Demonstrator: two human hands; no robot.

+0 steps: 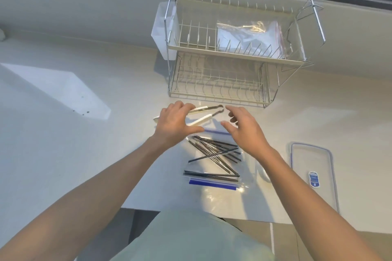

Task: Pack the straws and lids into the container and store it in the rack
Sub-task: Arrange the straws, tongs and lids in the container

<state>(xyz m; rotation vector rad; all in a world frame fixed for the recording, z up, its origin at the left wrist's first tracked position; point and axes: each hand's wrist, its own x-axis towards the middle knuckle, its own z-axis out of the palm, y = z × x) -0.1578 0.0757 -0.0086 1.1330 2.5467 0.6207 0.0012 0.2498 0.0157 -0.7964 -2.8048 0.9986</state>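
Observation:
Several thin black straws [214, 152] lie crossed on clear zip bags [212, 183] with blue seals, on the white counter. My left hand [176, 122] is just beyond them, fingers and thumb closed around white-handled tongs [203, 117]. My right hand [244, 131] hovers open beside the tong tips, above the far end of the straws, holding nothing. A clear container lid [311, 176] with a blue rim and label lies flat to the right. A clear container [262, 174] is partly hidden under my right forearm. The two-tier wire dish rack [233, 61] stands behind.
A clear plastic bag [248, 36] lies on the rack's upper tier. A white plastic holder [162, 29] hangs on the rack's left side. The counter's front edge [244, 218] runs close to my body. A wall and window frame are behind the rack.

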